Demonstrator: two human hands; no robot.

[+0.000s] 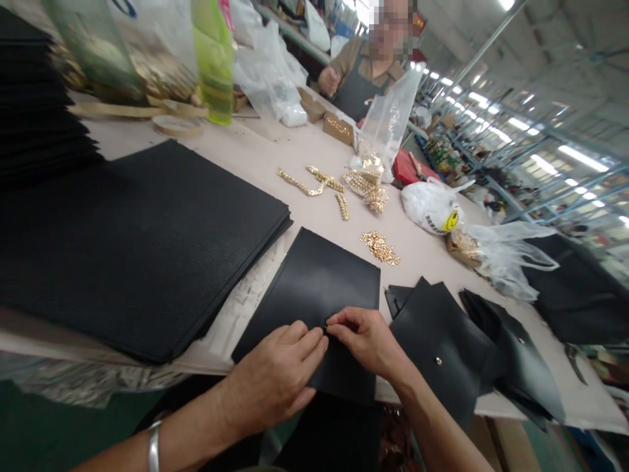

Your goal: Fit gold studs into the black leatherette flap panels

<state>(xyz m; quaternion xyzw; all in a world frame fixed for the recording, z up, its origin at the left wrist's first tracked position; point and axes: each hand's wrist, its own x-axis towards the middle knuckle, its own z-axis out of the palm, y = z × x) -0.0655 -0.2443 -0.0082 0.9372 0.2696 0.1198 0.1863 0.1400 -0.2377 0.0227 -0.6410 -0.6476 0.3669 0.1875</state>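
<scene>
A black sheet (319,278) lies at the table's front edge, under both hands. My left hand (289,367), with a silver bangle at its wrist, has its fingers bent together near the sheet's middle. Facing it, my right hand (361,334) pinches with thumb and forefinger at the same spot. A tiny dark and gold piece shows between the fingertips, too small to make out. Beyond the sheet is a pile of small gold pieces (381,248). To the right lie black pieces (442,334), one with a small gold fitting (439,360).
Large black sheets (147,242) are stacked at left, beside a taller stack (39,105). Gold chain strips (299,182), a yellow-green bottle (212,65), tape (177,124) and plastic bags (432,206) lie farther back. A person (363,78) is across the table.
</scene>
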